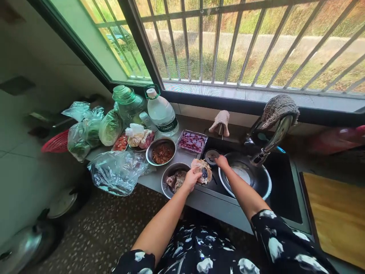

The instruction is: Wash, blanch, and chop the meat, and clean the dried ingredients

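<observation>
Pale piece of something soft, ruffled, with a dark patch at its middle, is in the left hand, pinched between thumb and fingers; whether it also touches the counter cannot be told. The right hand has its fingers bent at the near side of a small round dish, just beyond the piece; how firmly it grips cannot be told.

Just left of the left hand is a metal bowl of greyish chunks. Beyond that stands a second bowl holding brown strips. Dark red chunks fill a clear tray past both hands, between them and the window.

Under the right forearm, a wide basin sits at the sink, with a curved tap wearing a mesh cloth above it. Farther right lies a wooden board.

Well left of the left hand are a crumpled plastic bag, a bagged cabbage, a green-capped jar and a large white-capped bottle.
</observation>
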A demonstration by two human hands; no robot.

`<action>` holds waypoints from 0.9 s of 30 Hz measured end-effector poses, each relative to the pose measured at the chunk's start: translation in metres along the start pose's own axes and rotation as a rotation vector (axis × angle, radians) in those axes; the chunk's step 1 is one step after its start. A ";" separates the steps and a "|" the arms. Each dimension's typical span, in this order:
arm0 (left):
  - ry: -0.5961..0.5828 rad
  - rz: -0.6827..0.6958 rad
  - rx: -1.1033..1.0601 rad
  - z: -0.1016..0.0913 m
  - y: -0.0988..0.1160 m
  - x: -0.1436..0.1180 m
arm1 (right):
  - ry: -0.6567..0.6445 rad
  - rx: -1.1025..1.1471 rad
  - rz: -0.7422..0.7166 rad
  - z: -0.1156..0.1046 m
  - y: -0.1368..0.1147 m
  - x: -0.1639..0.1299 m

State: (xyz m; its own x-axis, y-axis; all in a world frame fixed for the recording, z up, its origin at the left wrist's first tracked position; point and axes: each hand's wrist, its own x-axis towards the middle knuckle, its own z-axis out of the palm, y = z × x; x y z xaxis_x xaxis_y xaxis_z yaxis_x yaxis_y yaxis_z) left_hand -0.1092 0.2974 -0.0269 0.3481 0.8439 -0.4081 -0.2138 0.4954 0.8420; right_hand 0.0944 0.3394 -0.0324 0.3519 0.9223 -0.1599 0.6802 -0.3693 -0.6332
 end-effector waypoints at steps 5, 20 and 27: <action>0.068 0.218 0.012 0.003 0.001 0.004 | -0.007 0.107 -0.018 0.000 -0.015 -0.055; 0.041 0.746 0.888 0.019 0.017 -0.016 | -0.219 1.081 0.453 0.029 -0.025 -0.103; 0.036 0.754 0.880 0.020 0.021 -0.023 | -0.352 1.293 0.424 0.027 -0.023 -0.107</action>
State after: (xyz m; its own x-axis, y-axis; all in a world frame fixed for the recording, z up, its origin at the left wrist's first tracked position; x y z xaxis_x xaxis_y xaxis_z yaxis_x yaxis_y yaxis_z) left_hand -0.1035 0.2839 0.0073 0.3735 0.8764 0.3040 0.3575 -0.4384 0.8246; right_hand 0.0242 0.2526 -0.0214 0.0705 0.8197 -0.5684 -0.5680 -0.4354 -0.6984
